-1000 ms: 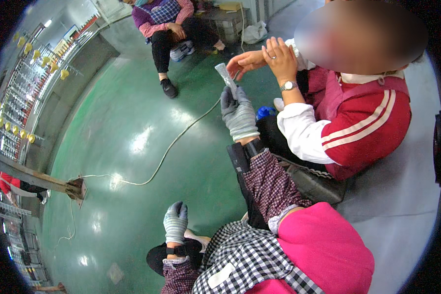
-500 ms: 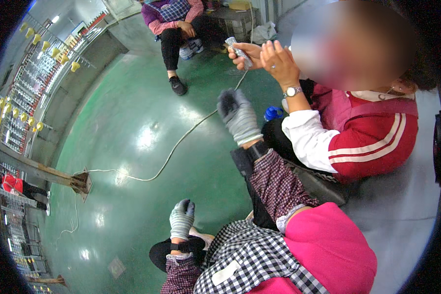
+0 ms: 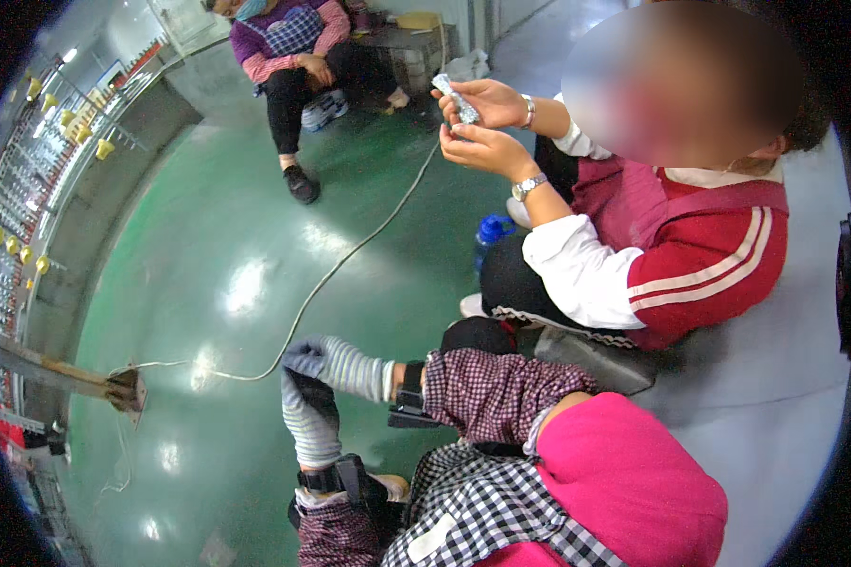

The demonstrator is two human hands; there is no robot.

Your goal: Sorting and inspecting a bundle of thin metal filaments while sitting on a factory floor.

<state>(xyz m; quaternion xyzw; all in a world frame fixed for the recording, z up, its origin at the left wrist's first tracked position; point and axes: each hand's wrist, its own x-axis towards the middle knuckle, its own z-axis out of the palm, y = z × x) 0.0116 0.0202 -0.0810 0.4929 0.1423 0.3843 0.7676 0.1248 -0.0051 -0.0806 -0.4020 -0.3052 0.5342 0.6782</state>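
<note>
Both of my hands wear grey-and-white striped knit gloves with dark palms. My left hand (image 3: 312, 420) points upward with its fingers stretched out and its dark palm side turned to the right. From the right my right hand (image 3: 348, 367) reaches across, its fingers closed over the fingertips of the left glove. Where the two meet, the fingers overlap and partly hide one another. No other object shows between the hands. Black bands (image 3: 409, 392) circle both wrists over checked sleeves.
Close on my right sits a person in a red vest (image 3: 719, 274), holding a crinkled silvery packet (image 3: 454, 99). A blue-capped bottle (image 3: 492, 231) stands beside them. Another person (image 3: 298, 66) sits farther back. A pale cable (image 3: 350, 255) crosses the green floor (image 3: 189, 312) toward a metal post (image 3: 57, 364).
My right hand has swung down and left from beside the neighbour to meet my left hand. The neighbour's hands have shifted around the silvery packet. The view has turned slightly.
</note>
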